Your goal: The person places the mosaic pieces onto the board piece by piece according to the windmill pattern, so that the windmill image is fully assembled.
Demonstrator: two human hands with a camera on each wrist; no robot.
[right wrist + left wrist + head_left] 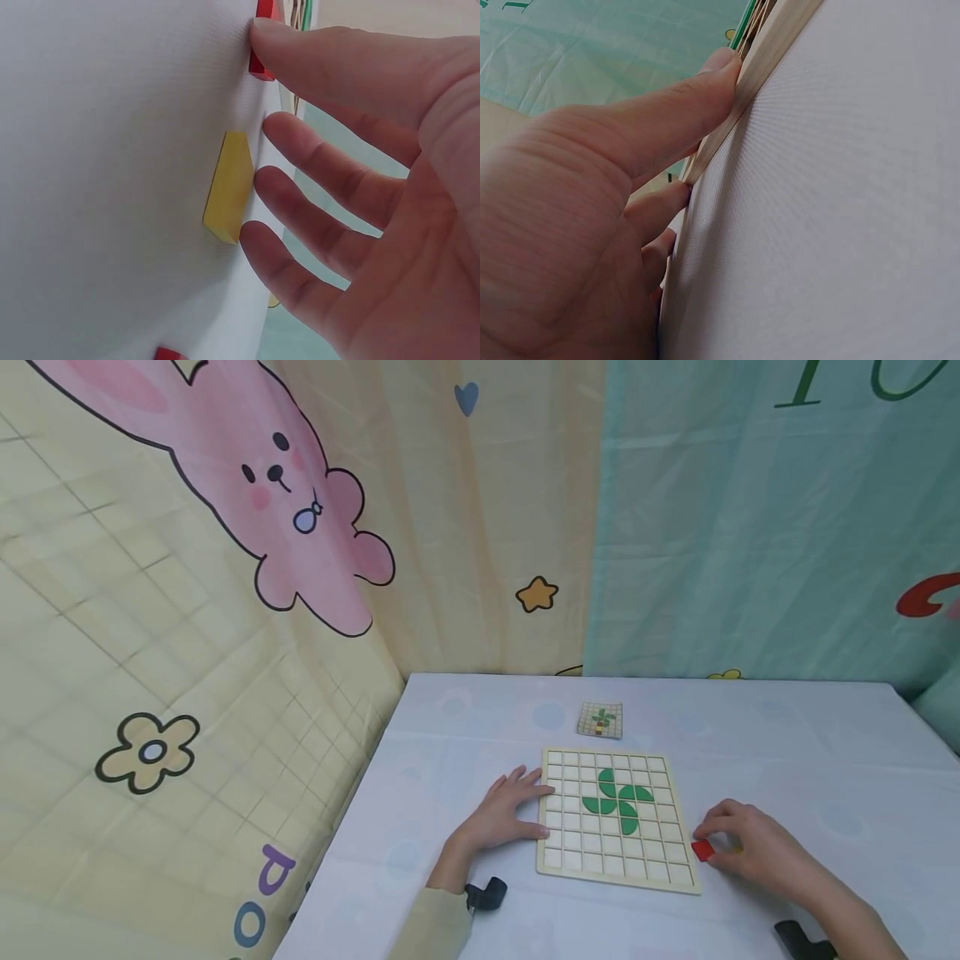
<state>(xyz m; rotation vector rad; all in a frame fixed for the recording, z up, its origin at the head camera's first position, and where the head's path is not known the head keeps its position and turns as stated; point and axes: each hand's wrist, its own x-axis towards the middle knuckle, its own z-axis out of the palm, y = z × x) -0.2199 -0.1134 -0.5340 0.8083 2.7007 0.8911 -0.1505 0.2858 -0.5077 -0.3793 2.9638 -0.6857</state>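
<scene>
A wooden grid board (617,878) lies on the table, with several green quarter-round pieces (628,824) set in a pinwheel shape on its squares. My left hand (497,817) rests along the board's left edge, its thumb (682,101) and fingertips touching the rim. Just off the right edge, my right hand (761,847) pinches a red square block (702,850) with the thumb and a finger. Beneath the other right fingers, a yellow block (229,187) lies on the cloth. Part of another red block (169,353) shows at the bottom of the right wrist view.
Behind the board lies a small pattern card (600,720) with a green pinwheel over a grid. A white cloth (810,727) covers the table. Printed curtains (480,527) hang behind it and along the left side.
</scene>
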